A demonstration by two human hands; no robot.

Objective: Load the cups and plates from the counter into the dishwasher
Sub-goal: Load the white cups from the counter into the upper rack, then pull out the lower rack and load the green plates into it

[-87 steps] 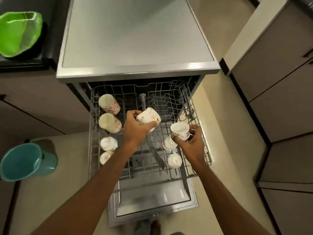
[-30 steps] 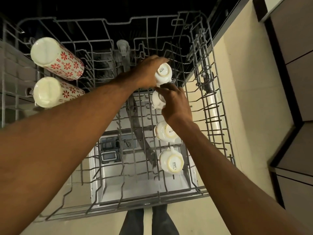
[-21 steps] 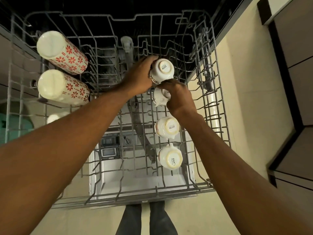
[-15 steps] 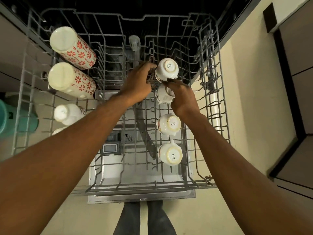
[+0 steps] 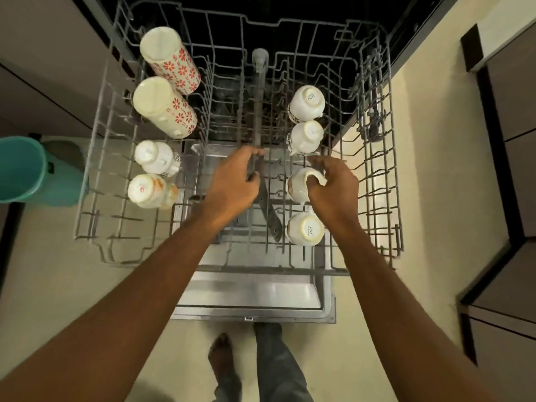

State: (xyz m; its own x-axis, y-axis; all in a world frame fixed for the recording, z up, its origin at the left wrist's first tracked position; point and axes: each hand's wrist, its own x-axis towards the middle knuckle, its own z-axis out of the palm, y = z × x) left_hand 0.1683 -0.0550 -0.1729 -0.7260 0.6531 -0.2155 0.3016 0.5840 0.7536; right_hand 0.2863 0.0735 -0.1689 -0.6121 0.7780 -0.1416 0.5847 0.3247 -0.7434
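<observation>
Grey wire makes up the pulled-out dishwasher rack (image 5: pixel 374 158), and both hands hang over its middle. The left hand (image 5: pixel 232 184) is loosely open, fingers curled a little, gripping nothing; its fingertips are over the central spine of the rack, though I cannot tell if they touch it. The right hand (image 5: pixel 333 187) is spread, fingers bent over the third white cup (image 5: pixel 298 188), which lies just under its thumb side; whether it actually presses the cup is hard to say.

Ahead of the right hand sit two more upturned white cups: the second cup (image 5: pixel 304 137) just past the fingertips and the far cup (image 5: pixel 306 104) beyond it, the two touching. Behind the right hand, toward the wrist, the near cup (image 5: pixel 304 229) stands base up.

Well off to the left of the left hand, along the rack's left edge, two tall red-flowered mugs (image 5: pixel 166 88) lean side by side, with two small white cups (image 5: pixel 153 174) nearer the person. Between that row and the left hand the tines stand bare, and the rack's near strip is open wire too. To the right of the right hand a free lane runs to the rack's right wall.

A teal bucket (image 5: pixel 26 169) stands on the floor past the rack's left edge.
</observation>
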